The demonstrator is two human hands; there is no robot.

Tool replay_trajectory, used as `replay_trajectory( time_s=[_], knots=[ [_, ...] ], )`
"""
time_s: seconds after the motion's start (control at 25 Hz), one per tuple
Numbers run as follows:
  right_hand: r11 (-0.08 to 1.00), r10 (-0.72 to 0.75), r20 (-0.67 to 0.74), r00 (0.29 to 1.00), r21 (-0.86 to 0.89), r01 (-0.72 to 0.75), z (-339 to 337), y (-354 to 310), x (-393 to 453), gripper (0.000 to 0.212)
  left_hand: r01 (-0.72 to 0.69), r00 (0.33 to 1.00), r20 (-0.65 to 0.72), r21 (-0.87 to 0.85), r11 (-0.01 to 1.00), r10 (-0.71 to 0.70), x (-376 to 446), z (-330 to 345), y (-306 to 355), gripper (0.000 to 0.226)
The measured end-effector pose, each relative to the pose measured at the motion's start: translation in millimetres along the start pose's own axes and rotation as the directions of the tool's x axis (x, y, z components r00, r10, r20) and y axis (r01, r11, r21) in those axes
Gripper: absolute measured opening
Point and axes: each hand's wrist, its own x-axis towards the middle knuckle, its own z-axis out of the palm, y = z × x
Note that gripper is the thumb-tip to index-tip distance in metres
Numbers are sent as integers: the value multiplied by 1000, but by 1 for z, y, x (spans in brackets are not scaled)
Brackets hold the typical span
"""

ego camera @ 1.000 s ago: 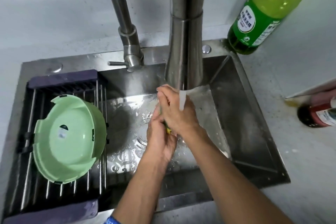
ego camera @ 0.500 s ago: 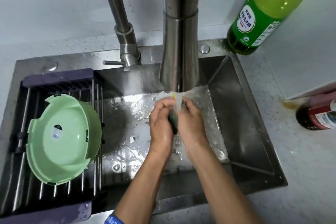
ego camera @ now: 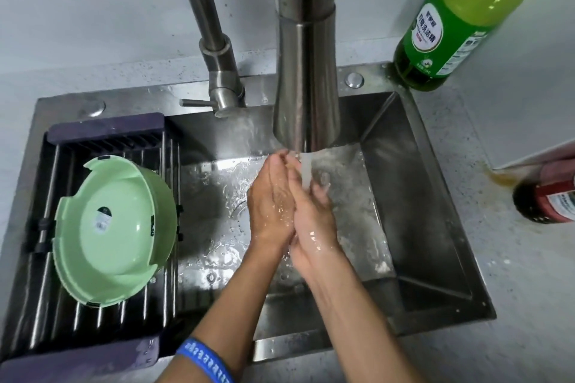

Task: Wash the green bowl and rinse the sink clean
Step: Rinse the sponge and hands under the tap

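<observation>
one head-worn view looks steeply down, close over the sink [ego camera: 435, 258] and faucet [ego camera: 306, 71].

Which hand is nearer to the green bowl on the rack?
The left hand. It is just right of the green bowl, and the right hand lies pressed against its far side, under the faucet stream.

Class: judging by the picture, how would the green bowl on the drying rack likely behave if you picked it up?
The green bowl looks like thin plastic, so probably light and stiff. It leans tilted on the rack, so a nudge might tip it. If still wet, it may be slippery.
</observation>
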Motion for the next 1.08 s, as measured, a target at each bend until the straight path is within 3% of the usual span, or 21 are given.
replay_trajectory(
  time_s=[0.08, 0.16, 0.2, 0.24, 0.28, 0.4, 0.52, 0.72, 0.8, 0.88, 0.96, 1.0, 1.08],
  knots=[
    [994, 12, 25, 1000, 106, -15, 0, 0, 4, 12, 226, 962, -79, -302, 926, -261, -6, 3, 11, 48],
    [953, 42, 71, 997, 298, -62, -1, -1, 12, 18, 396, 861, 49, -691, 605, -507, -6, 1, 21, 53],
    [919, 33, 119, 992, 387, -77, -1, -1, 13, 24, 435, 804, 140, -801, 411, -578, -6, -1, 24, 54],
    [892, 25, 139, 990, 443, -84, 0, 0, 14, 28, 445, 772, 182, -838, 314, -609, -5, -4, 23, 54],
    [886, 24, 128, 991, 457, -81, 1, 1, 16, 32, 458, 772, 199, -833, 311, -604, -3, -7, 23, 54],
    [911, 31, 30, 999, 411, -41, 9, 4, 21, 34, 458, 772, 123, -788, 412, -624, -4, -8, 24, 49],
    [930, 90, -107, 990, 364, -46, 12, 4, 29, 14, 476, 766, 95, -748, 461, -636, -4, -6, 23, 42],
    [957, 142, -193, 971, 278, -84, 14, -11, 22, 27, 514, 778, 140, -702, 493, -613, -7, -1, 28, 37],
    [958, 170, -211, 963, 264, -111, 14, -14, 21, 29, 523, 816, 124, -575, 629, -565, -10, 2, 28, 32],
    [969, 174, -228, 958, 214, -125, 9, -20, 20, 29, 416, 905, 79, -372, 830, -419, -14, 6, 21, 24],
    [987, 132, -182, 974, 119, -112, -2, -20, 16, 28, 187, 980, 95, -148, 971, -174, -18, 6, 11, 25],
    [992, 113, -151, 982, 70, -104, -7, -18, 13, 24, 85, 989, 130, -80, 993, -74, -18, 7, 13, 26],
    [994, 92, -117, 989, 76, -83, -11, -15, 5, 25, 49, 975, 219, -74, 996, -32, -15, 9, 24, 27]
  ],
)
